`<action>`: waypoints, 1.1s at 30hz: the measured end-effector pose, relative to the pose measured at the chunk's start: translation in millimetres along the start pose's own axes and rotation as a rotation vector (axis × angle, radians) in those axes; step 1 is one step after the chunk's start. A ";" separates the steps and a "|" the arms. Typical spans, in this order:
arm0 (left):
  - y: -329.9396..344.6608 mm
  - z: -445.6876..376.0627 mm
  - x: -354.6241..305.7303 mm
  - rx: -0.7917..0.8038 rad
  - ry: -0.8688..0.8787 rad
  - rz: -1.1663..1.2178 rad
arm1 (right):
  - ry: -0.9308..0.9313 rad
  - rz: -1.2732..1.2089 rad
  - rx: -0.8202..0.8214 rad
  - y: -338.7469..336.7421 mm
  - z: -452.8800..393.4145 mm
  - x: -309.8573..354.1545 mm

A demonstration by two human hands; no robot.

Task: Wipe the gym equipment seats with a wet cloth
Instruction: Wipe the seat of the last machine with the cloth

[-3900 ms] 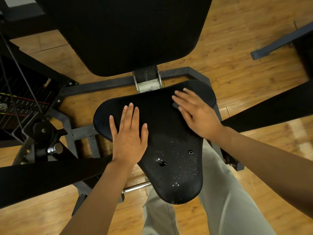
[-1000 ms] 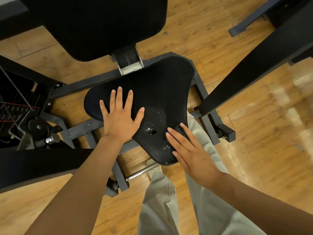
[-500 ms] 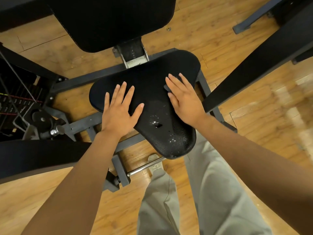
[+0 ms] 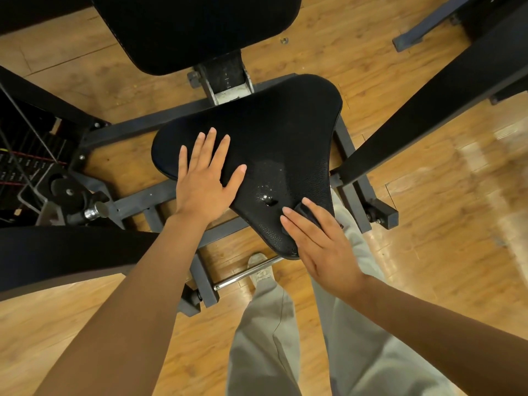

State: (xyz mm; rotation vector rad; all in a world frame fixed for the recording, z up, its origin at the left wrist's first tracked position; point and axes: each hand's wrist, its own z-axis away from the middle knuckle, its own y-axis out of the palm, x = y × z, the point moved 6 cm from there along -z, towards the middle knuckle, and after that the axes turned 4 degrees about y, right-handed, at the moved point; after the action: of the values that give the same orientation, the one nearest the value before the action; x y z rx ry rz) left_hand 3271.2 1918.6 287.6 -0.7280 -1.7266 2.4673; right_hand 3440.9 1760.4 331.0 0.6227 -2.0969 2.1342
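A black triangular padded seat point(image 4: 274, 132) of a gym machine fills the middle of the head view, with water drops glinting near its narrow front end. My left hand point(image 4: 204, 181) lies flat on the seat's left part, fingers straight and spread. My right hand point(image 4: 320, 241) presses flat on the seat's near right tip with straight fingers. A dark cloth point(image 4: 307, 211) peeks out from under its fingertips; most of the cloth is hidden beneath the hand.
The black backrest pad point(image 4: 200, 27) stands beyond the seat. Dark padded arms point(image 4: 428, 110) cross at right and at lower left point(image 4: 57, 252). A weight stack with cables point(image 4: 25, 161) is at far left. Grey frame bars point(image 4: 205, 278) and my legs are over the wooden floor.
Over the last half second my right hand slid with the cloth from the seat's far right part back to its near tip. My left hand stayed flat on the left part.
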 end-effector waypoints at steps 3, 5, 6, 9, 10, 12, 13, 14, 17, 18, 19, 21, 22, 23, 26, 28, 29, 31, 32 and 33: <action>1.4 -0.1 1.4 -0.027 0.019 0.004 | -0.010 -0.070 0.074 -5.9 -20.3 -4.3; 2.9 -0.5 2.7 -0.033 0.024 0.003 | -0.025 -0.096 0.123 -5.2 -42.8 -11.5; 4.0 -0.1 2.7 -0.031 0.025 0.007 | -0.011 -0.104 0.132 -3.3 -58.0 -17.6; 4.1 0.4 2.8 -0.040 0.020 0.019 | 0.080 -0.098 0.106 6.4 -114.4 -37.0; 3.6 -0.4 3.0 -0.044 0.019 0.022 | 0.116 -0.094 0.106 10.2 -132.1 -42.0; 2.2 -1.7 3.5 -0.051 0.024 0.024 | 0.180 -0.082 0.114 13.9 -154.3 -45.6; 1.7 -1.8 4.1 -0.052 0.029 0.030 | 0.193 -0.066 0.103 14.4 -156.7 -43.6; 1.4 -1.3 4.6 -0.048 0.036 0.039 | 0.193 -0.047 0.075 12.4 -153.1 -39.8; -1.7 0.1 7.7 -0.039 0.063 0.063 | 0.091 -0.011 0.047 5.9 -114.4 -17.8; -3.1 -0.2 8.9 -0.036 0.074 0.074 | 0.034 -0.014 0.051 5.0 -96.8 -8.7; -4.0 -0.5 10.1 -0.031 0.086 0.082 | -0.012 -0.036 0.061 4.7 -78.8 -1.6; -4.4 -0.5 12.1 -0.020 0.100 0.086 | -0.144 0.036 0.104 3.1 -42.8 8.0; -4.8 -0.4 12.7 -0.019 0.105 0.088 | -0.214 0.128 0.126 2.9 -27.1 11.1; -5.1 -0.4 13.2 -0.023 0.108 0.090 | -0.262 0.188 0.141 4.3 -14.3 11.1; -5.7 -0.1 13.1 -0.044 0.110 0.097 | -0.271 0.169 0.121 3.8 -4.8 9.2; -5.0 1.0 12.9 -0.052 0.117 0.104 | -0.228 0.110 0.129 4.2 -12.5 9.6; -4.9 1.5 12.8 -0.056 0.121 0.109 | -0.194 0.089 0.141 3.9 -19.1 10.0; -5.3 1.1 13.3 -0.066 0.129 0.120 | -0.117 0.038 0.150 2.9 -38.8 10.5; -5.4 0.9 13.8 -0.069 0.133 0.126 | -0.090 0.019 0.147 3.3 -50.2 11.1; -5.3 1.1 14.6 -0.068 0.140 0.134 | -0.062 0.011 0.141 4.9 -62.2 11.6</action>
State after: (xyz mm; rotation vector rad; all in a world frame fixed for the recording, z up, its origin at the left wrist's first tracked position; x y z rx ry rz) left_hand 3256.6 1923.9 287.6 -1.0281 -1.7732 2.3825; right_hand 3414.7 1818.3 331.8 0.7023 -1.9964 2.3128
